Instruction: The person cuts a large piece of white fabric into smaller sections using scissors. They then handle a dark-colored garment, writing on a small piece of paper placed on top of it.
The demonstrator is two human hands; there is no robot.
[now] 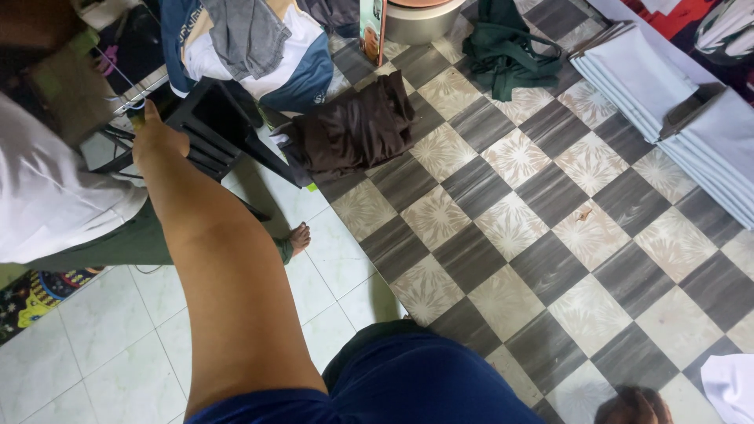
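Head view, looking straight down: the left hand (157, 137) is stretched far out toward ten o'clock, the bare forearm running up from the bottom edge. We see only the back of that hand, so whether its fingers are spread or curled I cannot tell; it sits at the edge of a black plastic stool (208, 129), touching or just above it. Right at the fingertips a thin pale cord (126, 102) crosses, close enough that contact can't be judged. The right hand is out of frame.

At nine o'clock another person sits in a white shirt (47, 196) and olive trousers, one bare foot (298, 235) on the white floor tiles (94, 345). On top of the stool, at eleven o'clock, lies a heap of clothes (251, 47). Just beside it at twelve, a dark brown folded garment (357, 129) rests on the checkered floor (550, 259). A green garment (510, 51) lies at one o'clock, stacked pale fabric (667, 102) at two.
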